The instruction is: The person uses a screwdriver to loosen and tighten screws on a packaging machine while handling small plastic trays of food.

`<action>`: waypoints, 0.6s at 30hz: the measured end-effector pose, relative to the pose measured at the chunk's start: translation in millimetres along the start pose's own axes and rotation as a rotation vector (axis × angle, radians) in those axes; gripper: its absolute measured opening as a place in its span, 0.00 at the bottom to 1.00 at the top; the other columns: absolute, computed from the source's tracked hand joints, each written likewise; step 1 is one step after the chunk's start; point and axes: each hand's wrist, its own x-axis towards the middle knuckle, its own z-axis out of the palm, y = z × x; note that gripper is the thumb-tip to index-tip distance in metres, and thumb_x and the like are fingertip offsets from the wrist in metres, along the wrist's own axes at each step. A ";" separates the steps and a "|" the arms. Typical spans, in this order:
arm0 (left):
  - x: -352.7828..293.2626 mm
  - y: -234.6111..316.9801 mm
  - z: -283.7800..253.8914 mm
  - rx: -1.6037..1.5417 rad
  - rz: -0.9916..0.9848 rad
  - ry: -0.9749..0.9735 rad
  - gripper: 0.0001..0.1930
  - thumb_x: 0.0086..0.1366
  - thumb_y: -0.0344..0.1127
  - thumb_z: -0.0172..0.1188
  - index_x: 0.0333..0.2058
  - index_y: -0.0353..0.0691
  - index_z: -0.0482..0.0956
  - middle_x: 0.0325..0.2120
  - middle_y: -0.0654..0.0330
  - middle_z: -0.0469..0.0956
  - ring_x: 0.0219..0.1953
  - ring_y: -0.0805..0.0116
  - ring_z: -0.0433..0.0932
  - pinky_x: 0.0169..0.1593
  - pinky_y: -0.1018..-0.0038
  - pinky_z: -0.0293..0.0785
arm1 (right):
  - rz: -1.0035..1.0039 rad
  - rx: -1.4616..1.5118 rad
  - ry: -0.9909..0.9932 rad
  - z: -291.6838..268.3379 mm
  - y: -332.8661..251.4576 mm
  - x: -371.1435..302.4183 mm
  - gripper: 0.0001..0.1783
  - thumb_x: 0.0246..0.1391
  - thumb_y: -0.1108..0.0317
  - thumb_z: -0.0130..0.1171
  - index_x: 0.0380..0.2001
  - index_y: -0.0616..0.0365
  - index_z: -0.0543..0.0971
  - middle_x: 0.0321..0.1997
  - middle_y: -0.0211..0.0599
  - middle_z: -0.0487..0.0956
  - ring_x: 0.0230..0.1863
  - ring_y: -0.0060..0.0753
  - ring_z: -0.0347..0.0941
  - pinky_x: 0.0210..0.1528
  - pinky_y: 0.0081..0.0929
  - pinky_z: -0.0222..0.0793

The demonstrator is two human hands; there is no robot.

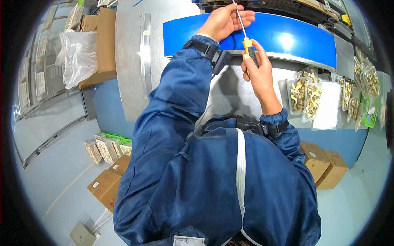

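Note:
My right hand (259, 70) grips the yellow-and-black handle of a screwdriver (248, 46), whose metal shaft points up and away from me. Beside that shaft is my left hand (228, 22), its fingers stretched out to the right and its palm partly turned up. The shaft crosses in front of the left fingers, and I cannot tell if they touch it. Both hands are over or near a bright blue conveyor belt (295, 39). Beyond the belt stands dark machinery (283, 7), which the screwdriver's tip reaches near the top edge.
Clear trays of sliced mushrooms (312, 100) stand on the metal table to the right, by a white sheet (327, 104) and a green basket (371, 110). At left are a cardboard box (107, 45) and a plastic bag (80, 55). More cartons (104, 186) sit on the floor.

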 end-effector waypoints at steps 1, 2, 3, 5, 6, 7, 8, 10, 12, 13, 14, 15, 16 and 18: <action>-7.9 0.2 1.4 -0.026 -0.092 -0.096 0.18 0.73 0.38 0.38 0.53 0.31 0.63 0.51 0.41 0.72 0.52 0.51 0.75 0.54 0.63 0.75 | -0.007 0.206 -0.012 6.4 -1.2 -3.2 0.31 0.60 0.68 0.55 0.64 0.55 0.59 0.37 0.33 0.73 0.27 0.15 0.66 0.17 0.12 0.55; -18.7 0.0 2.0 -0.052 -0.185 -0.187 0.20 0.74 0.40 0.33 0.55 0.32 0.61 0.54 0.39 0.69 0.56 0.49 0.72 0.57 0.62 0.72 | 0.033 0.405 -0.045 11.4 -3.2 -6.4 0.28 0.61 0.68 0.53 0.63 0.54 0.60 0.38 0.32 0.71 0.27 0.17 0.66 0.18 0.13 0.57; -26.8 1.3 3.9 -0.045 -0.175 -0.249 0.20 0.74 0.40 0.34 0.56 0.32 0.61 0.55 0.41 0.69 0.57 0.50 0.71 0.58 0.62 0.72 | 0.061 0.567 -0.098 12.5 -3.0 -6.4 0.27 0.62 0.68 0.51 0.63 0.55 0.60 0.40 0.33 0.71 0.28 0.16 0.64 0.17 0.11 0.56; -30.6 -3.1 1.4 -0.094 -0.127 -0.269 0.19 0.73 0.39 0.39 0.55 0.33 0.65 0.54 0.44 0.70 0.56 0.55 0.72 0.56 0.64 0.73 | 0.129 0.900 -0.217 14.8 -1.7 -3.1 0.24 0.63 0.69 0.49 0.61 0.56 0.61 0.43 0.34 0.70 0.28 0.14 0.62 0.17 0.09 0.56; -34.0 -4.0 2.5 -0.087 -0.079 -0.241 0.18 0.73 0.39 0.42 0.54 0.34 0.66 0.53 0.45 0.72 0.55 0.57 0.74 0.55 0.65 0.74 | 0.170 1.071 -0.283 16.2 0.8 -1.6 0.23 0.63 0.68 0.49 0.60 0.56 0.61 0.43 0.34 0.70 0.29 0.14 0.62 0.17 0.09 0.56; -34.9 -5.8 2.4 -0.089 -0.077 -0.250 0.18 0.73 0.39 0.42 0.54 0.34 0.66 0.53 0.45 0.72 0.55 0.57 0.74 0.55 0.65 0.74 | 0.169 1.125 -0.348 15.7 6.2 -1.2 0.24 0.63 0.68 0.49 0.61 0.57 0.60 0.43 0.35 0.71 0.30 0.16 0.65 0.18 0.11 0.59; -34.9 -6.1 0.4 -0.083 -0.073 -0.209 0.17 0.72 0.39 0.44 0.53 0.34 0.67 0.51 0.47 0.73 0.53 0.59 0.75 0.54 0.66 0.75 | 0.168 1.117 -0.355 19.7 0.3 -3.8 0.24 0.63 0.68 0.49 0.61 0.57 0.60 0.43 0.35 0.71 0.30 0.16 0.65 0.18 0.11 0.59; -33.7 -8.5 -0.9 -0.106 -0.079 -0.139 0.15 0.70 0.38 0.49 0.48 0.34 0.70 0.47 0.50 0.77 0.48 0.63 0.78 0.51 0.69 0.77 | 0.011 0.161 -0.013 26.9 -13.7 -13.7 0.27 0.60 0.64 0.55 0.61 0.54 0.62 0.41 0.34 0.72 0.35 0.20 0.70 0.21 0.15 0.65; -33.2 -7.2 3.0 -0.044 -0.049 -0.134 0.14 0.71 0.38 0.48 0.47 0.33 0.71 0.46 0.49 0.77 0.48 0.63 0.78 0.51 0.69 0.77 | -0.655 -0.894 0.256 27.9 -3.2 -15.5 0.33 0.52 0.65 0.60 0.61 0.57 0.62 0.45 0.48 0.74 0.39 0.42 0.77 0.37 0.32 0.74; -33.7 -5.5 3.1 -0.041 -0.048 -0.139 0.14 0.71 0.38 0.48 0.47 0.33 0.71 0.46 0.49 0.77 0.48 0.63 0.78 0.51 0.69 0.77 | -0.623 -0.913 0.277 29.8 1.3 -18.6 0.33 0.52 0.66 0.60 0.61 0.57 0.62 0.45 0.51 0.73 0.42 0.47 0.76 0.40 0.36 0.74; -34.6 -6.1 4.8 -0.006 -0.042 -0.103 0.14 0.71 0.38 0.47 0.48 0.33 0.70 0.46 0.49 0.77 0.47 0.62 0.78 0.51 0.68 0.77 | -0.585 -0.934 0.300 35.6 -1.3 -25.5 0.33 0.51 0.66 0.60 0.61 0.57 0.63 0.45 0.54 0.73 0.44 0.52 0.76 0.43 0.40 0.73; -35.9 -6.5 5.7 0.031 -0.036 -0.065 0.14 0.71 0.38 0.47 0.48 0.33 0.69 0.46 0.49 0.77 0.47 0.62 0.78 0.50 0.68 0.77 | -0.584 -0.935 0.306 38.1 1.6 -25.2 0.33 0.51 0.66 0.60 0.61 0.57 0.63 0.45 0.54 0.73 0.44 0.52 0.76 0.43 0.40 0.73; -37.8 -6.4 5.6 0.032 -0.039 -0.069 0.14 0.71 0.38 0.47 0.48 0.33 0.69 0.46 0.49 0.77 0.47 0.62 0.78 0.50 0.68 0.77 | -0.515 -0.781 0.280 40.0 6.9 -22.2 0.32 0.54 0.66 0.58 0.61 0.57 0.63 0.45 0.51 0.73 0.41 0.45 0.76 0.38 0.35 0.73; -39.1 -3.3 4.4 -0.057 -0.068 -0.127 0.16 0.72 0.38 0.43 0.50 0.33 0.67 0.48 0.47 0.75 0.49 0.60 0.77 0.52 0.67 0.76 | -0.453 -0.623 0.260 36.1 14.5 -15.4 0.30 0.56 0.65 0.56 0.61 0.57 0.63 0.45 0.49 0.73 0.38 0.39 0.75 0.33 0.30 0.73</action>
